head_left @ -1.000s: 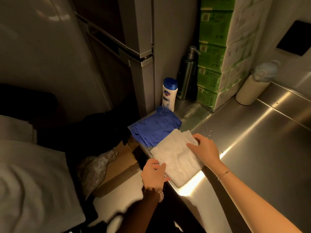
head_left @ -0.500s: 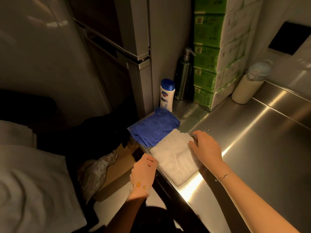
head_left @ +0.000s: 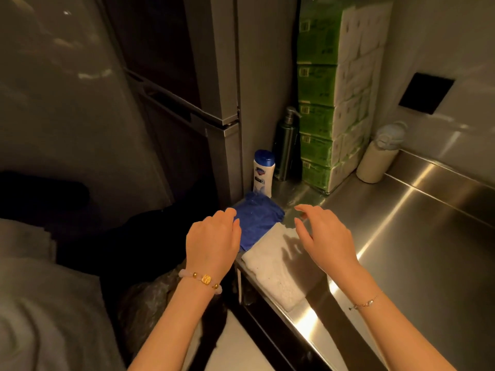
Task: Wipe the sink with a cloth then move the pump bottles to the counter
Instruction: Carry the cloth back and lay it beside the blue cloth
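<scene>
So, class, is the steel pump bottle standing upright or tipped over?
Upright: the steel pump bottle stands on its base on the counter, pump head uppermost, beside the green packs.

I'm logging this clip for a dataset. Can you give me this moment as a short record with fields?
left hand: open, empty, raised near blue cloth
right hand: open, empty, above white cloth
cloths: folded, side by side at counter edge
steel pump bottle: upright in corner beside green packs
blue-capped bottle: upright behind blue cloth
</scene>
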`<act>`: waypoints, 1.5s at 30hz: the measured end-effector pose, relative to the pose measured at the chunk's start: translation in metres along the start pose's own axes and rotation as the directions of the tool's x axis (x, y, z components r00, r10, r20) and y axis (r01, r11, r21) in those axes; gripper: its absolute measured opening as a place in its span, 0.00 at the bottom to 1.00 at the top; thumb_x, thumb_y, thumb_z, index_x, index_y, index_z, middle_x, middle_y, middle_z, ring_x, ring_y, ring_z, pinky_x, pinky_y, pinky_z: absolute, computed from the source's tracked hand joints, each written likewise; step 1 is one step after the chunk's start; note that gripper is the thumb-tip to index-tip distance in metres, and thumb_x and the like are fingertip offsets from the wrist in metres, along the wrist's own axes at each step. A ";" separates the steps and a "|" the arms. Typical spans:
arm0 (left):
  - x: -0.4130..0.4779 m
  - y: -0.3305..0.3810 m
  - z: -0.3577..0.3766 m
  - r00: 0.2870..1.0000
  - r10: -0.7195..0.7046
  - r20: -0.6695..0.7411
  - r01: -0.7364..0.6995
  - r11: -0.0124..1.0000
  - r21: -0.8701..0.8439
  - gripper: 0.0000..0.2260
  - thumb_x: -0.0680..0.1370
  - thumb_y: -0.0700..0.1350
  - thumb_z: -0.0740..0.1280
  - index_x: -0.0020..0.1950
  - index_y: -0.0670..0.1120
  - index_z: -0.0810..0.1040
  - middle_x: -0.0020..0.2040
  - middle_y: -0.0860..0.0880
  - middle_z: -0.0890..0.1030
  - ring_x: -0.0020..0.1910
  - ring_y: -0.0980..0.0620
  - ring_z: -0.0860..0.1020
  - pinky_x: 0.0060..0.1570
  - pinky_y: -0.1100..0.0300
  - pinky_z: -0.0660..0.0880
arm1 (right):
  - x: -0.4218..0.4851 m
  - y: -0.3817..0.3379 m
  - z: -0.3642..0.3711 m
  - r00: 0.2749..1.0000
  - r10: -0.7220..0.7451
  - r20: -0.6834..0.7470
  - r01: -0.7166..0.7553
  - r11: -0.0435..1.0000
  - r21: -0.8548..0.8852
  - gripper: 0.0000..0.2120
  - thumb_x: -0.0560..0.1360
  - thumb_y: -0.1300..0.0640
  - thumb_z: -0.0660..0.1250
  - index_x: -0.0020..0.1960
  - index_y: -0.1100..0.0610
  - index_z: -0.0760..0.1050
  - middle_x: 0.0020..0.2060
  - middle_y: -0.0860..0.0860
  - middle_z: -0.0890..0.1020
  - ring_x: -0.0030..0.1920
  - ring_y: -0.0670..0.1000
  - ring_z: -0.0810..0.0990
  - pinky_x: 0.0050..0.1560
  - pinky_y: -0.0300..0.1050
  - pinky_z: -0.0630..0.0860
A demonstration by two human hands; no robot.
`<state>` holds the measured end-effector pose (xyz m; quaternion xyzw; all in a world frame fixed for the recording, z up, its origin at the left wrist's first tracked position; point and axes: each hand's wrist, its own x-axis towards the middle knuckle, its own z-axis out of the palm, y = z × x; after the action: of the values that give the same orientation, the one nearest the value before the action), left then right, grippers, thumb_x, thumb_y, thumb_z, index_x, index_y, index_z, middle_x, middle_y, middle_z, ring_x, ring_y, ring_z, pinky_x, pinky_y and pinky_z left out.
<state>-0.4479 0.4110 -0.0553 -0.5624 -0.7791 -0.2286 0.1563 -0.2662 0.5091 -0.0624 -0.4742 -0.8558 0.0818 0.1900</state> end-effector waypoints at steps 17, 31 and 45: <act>0.015 -0.006 -0.053 0.975 0.208 -0.077 -0.216 0.971 -0.107 0.07 0.73 0.46 0.68 0.47 0.44 0.79 0.31 0.49 0.78 0.24 0.49 0.74 0.22 0.55 0.72 | -0.028 -0.037 -0.047 0.978 0.035 -0.204 -0.032 0.999 0.015 0.14 0.76 0.48 0.59 0.61 0.48 0.72 0.45 0.45 0.81 0.48 0.49 0.78 0.40 0.47 0.77; 0.016 0.035 -0.050 0.892 0.448 -0.053 -0.446 0.855 -0.264 0.19 0.75 0.55 0.54 0.54 0.47 0.78 0.34 0.52 0.80 0.31 0.51 0.77 0.29 0.55 0.74 | -0.091 -0.027 -0.092 0.926 0.264 -0.271 -0.283 0.958 -0.034 0.15 0.75 0.44 0.59 0.60 0.45 0.72 0.48 0.43 0.81 0.51 0.47 0.78 0.46 0.48 0.78; -0.007 0.218 -0.067 0.705 0.693 -0.150 -0.684 0.609 -0.402 0.18 0.75 0.54 0.55 0.56 0.47 0.77 0.36 0.52 0.80 0.33 0.50 0.78 0.33 0.56 0.72 | -0.206 0.062 -0.189 0.773 0.465 -0.432 -0.545 0.835 -0.078 0.15 0.76 0.45 0.60 0.60 0.46 0.73 0.51 0.42 0.80 0.52 0.42 0.77 0.47 0.35 0.72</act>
<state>-0.2394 0.4268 0.0372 -0.8400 -0.4344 -0.3105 0.0964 -0.0430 0.3617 0.0396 -0.7103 -0.6430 -0.0532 0.2814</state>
